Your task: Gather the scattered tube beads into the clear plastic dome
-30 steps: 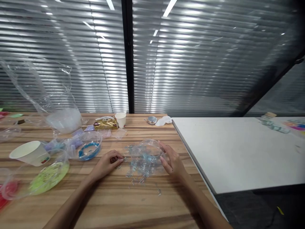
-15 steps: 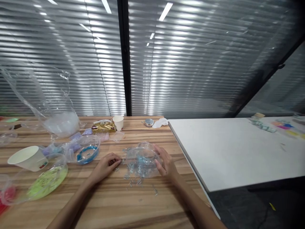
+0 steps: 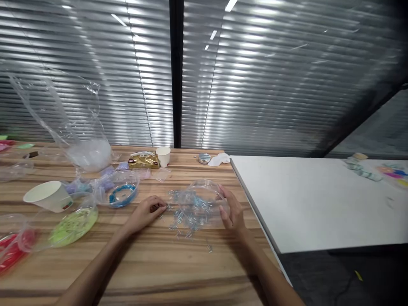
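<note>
My right hand (image 3: 233,208) grips the right side of a clear plastic bowl (image 3: 206,187), thumb and fingers closed on its wall. The bowl is tilted over the wooden table (image 3: 165,272). Many small clear tube-like pieces (image 3: 191,221) lie in a loose pile in front of it and under it; which ones are inside the bowl is hard to tell. Left of the pile, my left hand (image 3: 149,210) rests on the table with curled fingers. Its thumb and index finger come together beside a few pieces, and whether one is between them is too small to see.
To the left are a clear bowl with a blue ring (image 3: 123,196), a tipped white paper cup (image 3: 47,196), a bowl of yellow-green bits (image 3: 75,225) and a red-filled container (image 3: 14,250). Behind stand a gold packet (image 3: 144,160), a small paper cup (image 3: 163,156) and a round tin (image 3: 204,158).
The bowl in my right hand has shifted a little to the right, and more small pieces lie exposed in the pile. My left hand stays beside them. The view has turned slightly.
</note>
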The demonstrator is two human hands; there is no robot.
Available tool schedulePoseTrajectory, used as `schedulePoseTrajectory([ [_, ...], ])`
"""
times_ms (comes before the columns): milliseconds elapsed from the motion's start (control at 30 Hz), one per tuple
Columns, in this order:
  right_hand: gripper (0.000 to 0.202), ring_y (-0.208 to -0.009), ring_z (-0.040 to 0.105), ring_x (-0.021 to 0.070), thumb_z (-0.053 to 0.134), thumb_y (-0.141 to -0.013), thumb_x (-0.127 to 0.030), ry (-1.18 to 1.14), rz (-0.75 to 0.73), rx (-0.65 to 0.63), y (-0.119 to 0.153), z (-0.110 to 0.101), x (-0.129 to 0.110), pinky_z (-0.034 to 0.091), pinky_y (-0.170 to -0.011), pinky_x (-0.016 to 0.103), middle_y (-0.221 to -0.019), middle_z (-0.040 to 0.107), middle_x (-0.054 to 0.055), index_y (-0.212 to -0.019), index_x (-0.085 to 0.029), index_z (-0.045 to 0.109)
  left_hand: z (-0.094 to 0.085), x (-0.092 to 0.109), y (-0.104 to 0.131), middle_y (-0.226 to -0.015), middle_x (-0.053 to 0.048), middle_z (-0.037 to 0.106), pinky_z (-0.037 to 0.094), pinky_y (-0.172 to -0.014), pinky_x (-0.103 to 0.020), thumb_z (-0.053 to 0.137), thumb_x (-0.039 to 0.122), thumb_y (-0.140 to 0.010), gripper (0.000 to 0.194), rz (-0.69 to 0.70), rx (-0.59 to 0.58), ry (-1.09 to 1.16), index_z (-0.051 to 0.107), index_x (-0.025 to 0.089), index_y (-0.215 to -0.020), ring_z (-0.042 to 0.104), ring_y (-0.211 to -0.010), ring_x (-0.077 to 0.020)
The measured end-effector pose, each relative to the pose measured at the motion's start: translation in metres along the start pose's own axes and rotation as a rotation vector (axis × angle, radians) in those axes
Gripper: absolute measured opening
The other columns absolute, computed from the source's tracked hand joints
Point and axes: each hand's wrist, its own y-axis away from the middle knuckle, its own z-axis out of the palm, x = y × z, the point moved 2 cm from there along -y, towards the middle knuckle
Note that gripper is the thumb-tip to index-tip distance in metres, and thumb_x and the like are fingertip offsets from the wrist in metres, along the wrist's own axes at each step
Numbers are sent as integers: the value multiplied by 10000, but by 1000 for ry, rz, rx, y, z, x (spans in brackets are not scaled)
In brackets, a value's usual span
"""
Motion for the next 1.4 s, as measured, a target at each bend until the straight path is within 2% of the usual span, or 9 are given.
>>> schedulePoseTrajectory([
  [333,498,-936,598,242,344,-904,-326,5,54,41,-1,0,-1,480,-833,436,-1025,615,94,-1389,-212,341,0,5,-1,-864,-45,634,448,-685,-259,555,402,-835,251,-28,16,-2,657,178,-886,572,-768,-168],
  [533,450,-953,587,246,342,-910,-333,33,113,70,2,2,7,475,-822,438,-1088,600,107,-1336,-207,412,3,2,3,-870,-47,617,450,-701,-262,562,386,-844,229,-23,40,-24,655,182,-893,568,-788,-168],
  [733,455,-925,577,242,380,-903,-317,117,104,95,2,1,15,483,-791,418,-1087,594,119,-1340,-193,411,4,6,6,-1007,-59,554,465,-807,-292,679,461,-760,374,13,29,-32,633,206,-1030,553,-891,-186],
  [867,487,-901,570,242,400,-898,-308,161,107,94,-1,-1,17,483,-774,418,-1062,596,127,-1366,-177,379,5,8,8,-1100,-58,508,436,-905,-307,723,443,-727,479,70,13,-28,586,230,-1133,509,-1018,-203],
  [967,496,-910,567,239,397,-899,-305,167,101,96,-2,-3,17,481,-780,419,-1099,583,133,-1377,-176,363,7,8,9,-1165,-64,498,401,-965,-330,710,407,-753,491,101,14,-66,553,236,-1186,468,-1100,-216],
  [1100,497,-940,569,241,390,-901,-300,166,111,112,-2,-6,19,485,-767,401,-1162,562,145,-1380,-174,355,9,11,9,-1172,-68,527,395,-973,-352,651,367,-813,385,135,17,-128,572,235,-1166,464,-1110,-222],
  [1267,490,-908,576,238,393,-896,-305,175,89,112,0,-3,22,490,-765,407,-1113,577,133,-1369,-182,365,9,19,8,-1102,-68,574,420,-928,-349,536,320,-891,253,158,62,-184,608,230,-1116,493,-1058,-212],
  [1400,486,-916,566,248,391,-898,-305,192,79,78,0,-1,25,488,-772,429,-1066,583,126,-1369,-188,365,11,23,7,-1160,-68,572,408,-959,-385,519,357,-898,282,182,64,-237,601,244,-1143,483,-1096,-228],
])
